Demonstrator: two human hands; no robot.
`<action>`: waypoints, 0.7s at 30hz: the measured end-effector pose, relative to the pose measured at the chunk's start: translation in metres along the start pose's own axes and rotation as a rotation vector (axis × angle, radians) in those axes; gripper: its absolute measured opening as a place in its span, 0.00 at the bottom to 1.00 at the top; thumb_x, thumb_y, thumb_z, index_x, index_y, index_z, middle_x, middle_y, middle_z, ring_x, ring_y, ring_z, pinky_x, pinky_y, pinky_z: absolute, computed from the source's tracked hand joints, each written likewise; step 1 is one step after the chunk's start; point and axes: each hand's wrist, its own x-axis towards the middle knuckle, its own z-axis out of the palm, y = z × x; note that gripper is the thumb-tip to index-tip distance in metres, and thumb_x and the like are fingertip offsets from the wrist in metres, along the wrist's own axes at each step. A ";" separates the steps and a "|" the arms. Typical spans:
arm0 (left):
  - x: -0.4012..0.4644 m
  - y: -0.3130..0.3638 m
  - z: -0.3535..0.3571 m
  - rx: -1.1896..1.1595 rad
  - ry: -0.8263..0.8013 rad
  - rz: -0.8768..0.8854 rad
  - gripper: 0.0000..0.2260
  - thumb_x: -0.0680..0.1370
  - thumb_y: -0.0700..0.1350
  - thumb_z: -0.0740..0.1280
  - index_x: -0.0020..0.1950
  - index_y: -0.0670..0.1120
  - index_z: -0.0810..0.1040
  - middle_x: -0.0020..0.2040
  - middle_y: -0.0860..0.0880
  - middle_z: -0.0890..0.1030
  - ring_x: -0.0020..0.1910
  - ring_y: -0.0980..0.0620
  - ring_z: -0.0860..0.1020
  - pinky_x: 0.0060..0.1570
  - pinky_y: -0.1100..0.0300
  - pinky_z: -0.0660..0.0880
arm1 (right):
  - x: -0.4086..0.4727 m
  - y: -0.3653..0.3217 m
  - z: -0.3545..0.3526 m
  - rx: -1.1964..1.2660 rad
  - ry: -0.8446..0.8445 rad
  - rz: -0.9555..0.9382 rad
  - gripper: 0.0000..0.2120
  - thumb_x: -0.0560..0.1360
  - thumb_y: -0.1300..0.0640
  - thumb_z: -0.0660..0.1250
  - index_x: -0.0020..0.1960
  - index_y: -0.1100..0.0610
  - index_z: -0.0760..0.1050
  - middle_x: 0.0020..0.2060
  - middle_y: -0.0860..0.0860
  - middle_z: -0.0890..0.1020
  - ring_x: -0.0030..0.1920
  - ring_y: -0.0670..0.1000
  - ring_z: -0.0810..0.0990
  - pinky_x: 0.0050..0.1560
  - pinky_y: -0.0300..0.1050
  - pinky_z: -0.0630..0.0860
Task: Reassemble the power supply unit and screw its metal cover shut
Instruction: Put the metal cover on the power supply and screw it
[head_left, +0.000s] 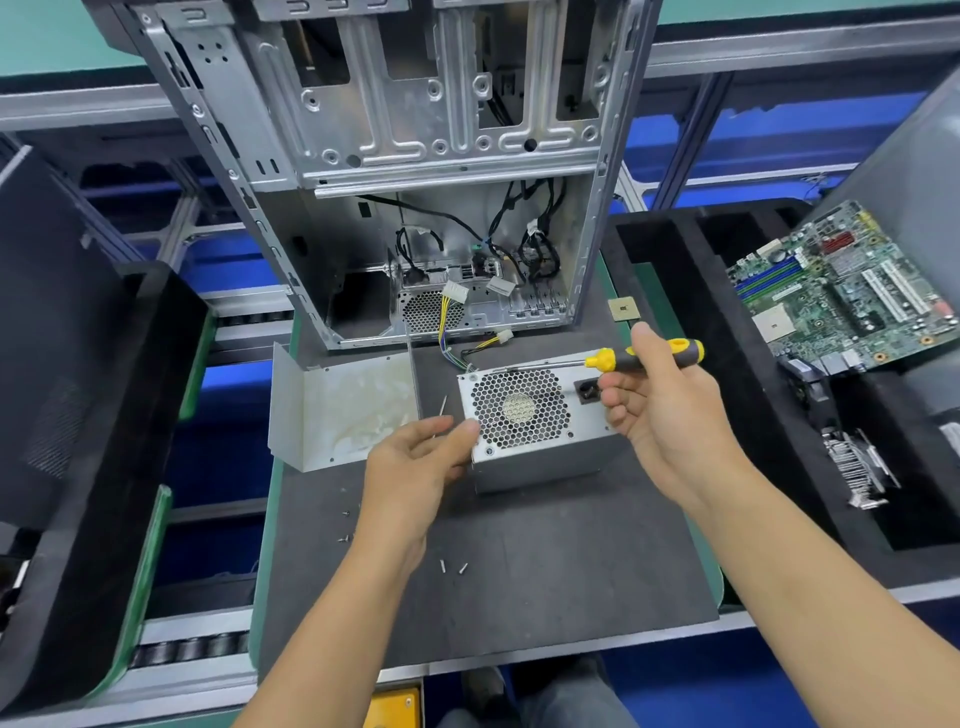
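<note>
The grey power supply unit (524, 415) stands on the dark mat, its honeycomb fan grille facing up. My right hand (660, 405) grips a yellow and black screwdriver (644, 357), whose shaft lies across the unit's far top edge and points left. My left hand (415, 457) rests at the unit's left edge, thumb touching the grille corner, fingers loosely curled. A bent metal cover (337, 410) lies flat to the left of the unit. Loose screws (452, 567) sit on the mat near my left forearm. One long screw (442, 405) lies between cover and unit.
An open computer case (415, 156) stands behind the unit, with cables and white connectors hanging out toward it. A motherboard (841, 291) lies in a black tray at the right, a heatsink (857, 467) below it. A CPU chip (623, 307) sits by the case. Black trays (78, 415) stand left.
</note>
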 end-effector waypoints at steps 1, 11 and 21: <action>0.000 0.001 0.001 0.021 -0.007 0.005 0.17 0.71 0.48 0.77 0.57 0.43 0.81 0.41 0.50 0.86 0.36 0.55 0.80 0.46 0.60 0.77 | 0.000 0.001 0.000 0.003 -0.001 0.000 0.20 0.79 0.46 0.66 0.47 0.64 0.80 0.29 0.54 0.81 0.28 0.47 0.78 0.27 0.37 0.74; 0.002 0.011 0.008 0.179 0.018 0.038 0.03 0.73 0.43 0.77 0.43 0.46 0.85 0.36 0.50 0.86 0.30 0.58 0.79 0.32 0.68 0.76 | 0.004 0.003 -0.001 0.008 -0.003 -0.010 0.20 0.78 0.45 0.67 0.47 0.64 0.81 0.31 0.54 0.82 0.29 0.47 0.79 0.28 0.37 0.75; 0.006 0.014 0.007 0.212 0.047 -0.002 0.04 0.72 0.44 0.78 0.41 0.45 0.86 0.33 0.49 0.83 0.28 0.57 0.75 0.38 0.63 0.77 | 0.004 0.005 0.001 0.010 -0.015 -0.020 0.18 0.79 0.45 0.67 0.42 0.60 0.82 0.31 0.55 0.83 0.29 0.47 0.80 0.28 0.37 0.75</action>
